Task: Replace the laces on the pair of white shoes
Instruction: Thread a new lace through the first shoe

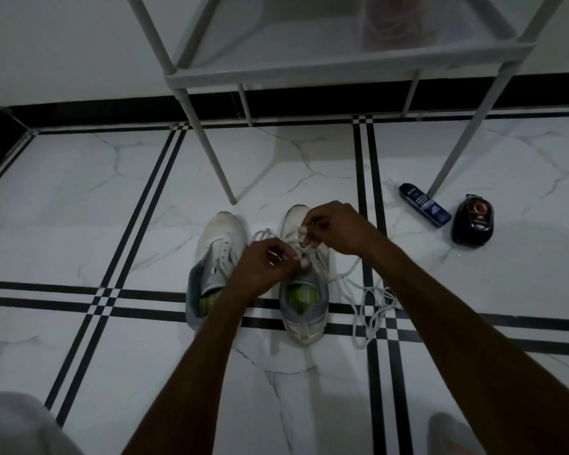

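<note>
1. White marble-patterned floor tiles (79, 192) with double black stripe borders carry everything, and a black skirting band runs along the far wall.
2. Two worn white low-top shoes with grey collars and green insoles stand side by side, toes pointing toward the far wall, astride one black stripe pair.
3. The left white shoe (219, 254) has bare eyelets, with no lace showing in them.
4. The right white shoe (304, 300) sits directly under both hands.
5. The left hand (266, 267) hovers over the right shoe's tongue, fingers curled and pinching the white flat lace (260, 234) near the eyelets.
6. The right hand (335, 229) is over the shoe's toe end, fingertips pinched on a strand of the same lace.
7. The lace's loose length (368, 307) trails off the shoe's right side and lies tangled on the floor, crossing a stripe junction.
8. A grey metal shelf rack (309, 68) stands beyond the shoes, one leg landing just past the left shoe's toe.
9. A dark blue tube-shaped bottle (424, 205) lies on its side to the right, near another rack leg.
10. A black rounded case with a red ring (472, 220) sits just beside the bottle.
</note>
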Demonstrator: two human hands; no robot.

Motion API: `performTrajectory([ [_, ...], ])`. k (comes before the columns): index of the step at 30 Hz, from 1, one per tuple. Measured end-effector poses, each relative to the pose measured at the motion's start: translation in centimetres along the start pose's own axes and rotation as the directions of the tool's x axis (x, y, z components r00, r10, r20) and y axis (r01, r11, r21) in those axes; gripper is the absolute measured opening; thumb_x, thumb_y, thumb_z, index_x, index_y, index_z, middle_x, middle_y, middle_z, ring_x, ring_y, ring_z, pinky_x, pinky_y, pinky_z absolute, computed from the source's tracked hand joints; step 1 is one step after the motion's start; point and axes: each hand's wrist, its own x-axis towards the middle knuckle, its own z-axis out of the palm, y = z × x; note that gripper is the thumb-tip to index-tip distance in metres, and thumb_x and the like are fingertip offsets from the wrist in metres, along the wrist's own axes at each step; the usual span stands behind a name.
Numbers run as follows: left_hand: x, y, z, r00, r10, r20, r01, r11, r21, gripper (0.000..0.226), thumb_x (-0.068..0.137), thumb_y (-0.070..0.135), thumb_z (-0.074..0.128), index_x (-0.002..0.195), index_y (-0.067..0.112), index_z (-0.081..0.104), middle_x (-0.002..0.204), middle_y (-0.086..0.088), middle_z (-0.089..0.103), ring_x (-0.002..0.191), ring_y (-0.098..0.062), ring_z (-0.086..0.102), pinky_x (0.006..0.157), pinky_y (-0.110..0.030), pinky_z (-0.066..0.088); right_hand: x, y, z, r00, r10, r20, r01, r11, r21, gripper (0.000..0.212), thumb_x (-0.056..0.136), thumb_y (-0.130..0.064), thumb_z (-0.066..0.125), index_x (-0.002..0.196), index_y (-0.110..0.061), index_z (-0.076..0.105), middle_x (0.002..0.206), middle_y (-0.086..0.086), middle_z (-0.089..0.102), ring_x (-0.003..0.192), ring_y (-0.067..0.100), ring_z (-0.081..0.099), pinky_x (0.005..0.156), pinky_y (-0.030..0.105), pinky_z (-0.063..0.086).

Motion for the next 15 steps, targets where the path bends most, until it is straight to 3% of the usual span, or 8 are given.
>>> performTrajectory([
  [1,-0.4,-0.2,0.1,0.998,-0.026,0.050,0.027,1.000,-0.016,0.027,0.077,0.033,0.088,0.092,0.014,0.077,0.085,0.002,0.075,0.074,-0.003,0.067,0.067,-0.014,0.052,0.2,0.1,0.5,1.000,-0.029,-0.001,0.029,0.995,-0.092,0.017,0.091,-0.023,0.072,0.091,-0.007,0.076,0.083,0.002,0.075,0.065,0.004,0.066,0.061,0.009,0.044],
  [4,-0.5,-0.8,0.2,0.999,-0.041,0.024,0.042,0.998,-0.039,0.021,0.083,0.030,0.083,0.097,0.015,0.080,0.088,0.005,0.078,0.082,-0.001,0.071,0.074,-0.013,0.053,0.5,0.5,1.8,0.998,-0.056,0.034,0.062,0.971,-0.229,0.014,0.088,-0.020,0.074,0.091,-0.007,0.079,0.086,0.001,0.069,0.063,-0.005,0.053,0.060,0.002,0.038],
  [6,-0.5,-1.2,0.3,0.999,-0.042,-0.011,0.042,0.999,-0.021,0.018,0.090,0.034,0.075,0.095,0.018,0.081,0.084,0.007,0.077,0.082,-0.002,0.072,0.078,-0.021,0.056,0.5,0.9,2.5,0.998,-0.026,0.061,0.041,0.962,-0.271,0.010,0.086,-0.016,0.076,0.091,-0.008,0.080,0.091,0.007,0.074,0.069,0.002,0.058,0.065,0.004,0.041],
  [8,-0.4,-1.7,0.4,0.994,-0.103,-0.040,0.102,0.994,-0.031,0.021,0.092,0.039,0.069,0.092,0.021,0.081,0.080,0.006,0.077,0.081,-0.008,0.073,0.081,-0.034,0.060,0.5,1.0,2.8,0.997,-0.020,0.069,0.040,0.955,-0.295,0.010,0.086,-0.013,0.075,0.094,-0.009,0.080,0.096,0.010,0.076,0.084,0.016,0.068,0.079,0.023,0.053],
  [10,-0.5,-2.1,0.5,0.986,-0.158,-0.056,0.154,0.985,-0.074,0.027,0.089,0.042,0.064,0.092,0.021,0.080,0.081,0.002,0.077,0.082,-0.014,0.074,0.084,-0.043,0.060,0.4,0.9,3.0,0.997,-0.030,0.067,0.050,0.944,-0.325,0.012,0.087,-0.012,0.073,0.096,-0.007,0.080,0.098,0.011,0.076,0.092,0.022,0.070,0.088,0.033,0.054],
  [15,-0.5,-2.4,1.1,0.973,-0.218,-0.079,0.199,0.959,-0.202,0.032,0.084,0.041,0.063,0.092,0.016,0.081,0.085,-0.005,0.078,0.088,-0.025,0.075,0.087,-0.053,0.059,0.6,0.8,3.6,0.994,-0.018,0.111,0.060,0.918,-0.391,0.017,0.091,-0.014,0.068,0.100,-0.006,0.079,0.103,0.011,0.076,0.097,0.025,0.068,0.088,0.023,0.045],
])
